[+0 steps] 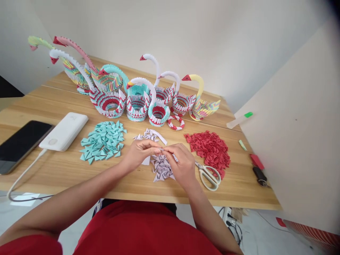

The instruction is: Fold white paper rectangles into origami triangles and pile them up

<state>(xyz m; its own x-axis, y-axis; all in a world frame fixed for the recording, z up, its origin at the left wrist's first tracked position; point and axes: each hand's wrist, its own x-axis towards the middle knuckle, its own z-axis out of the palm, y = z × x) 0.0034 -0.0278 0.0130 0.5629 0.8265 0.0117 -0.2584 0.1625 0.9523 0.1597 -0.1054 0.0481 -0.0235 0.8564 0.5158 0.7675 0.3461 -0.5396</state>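
My left hand (142,152) and my right hand (182,163) meet over the middle of the table, fingers pinched on one small pale paper piece (161,149). Beneath and beside them lies a pile of folded lilac paper triangles (162,170), partly covered by my hands. A curved white strip of joined pieces (159,136) rests just beyond my fingers. To the left is a heap of teal triangles (103,140); to the right, a heap of red ones (209,150). White-handled scissors (209,177) lie beside my right hand, touching the red heap.
Several paper swans (108,102) stand along the back, with a red-and-white ring (175,123) before them. At left are a black phone (22,143) and a white power bank (65,131) with a cable. A green-capped tube (239,120) and black object (259,176) lie right.
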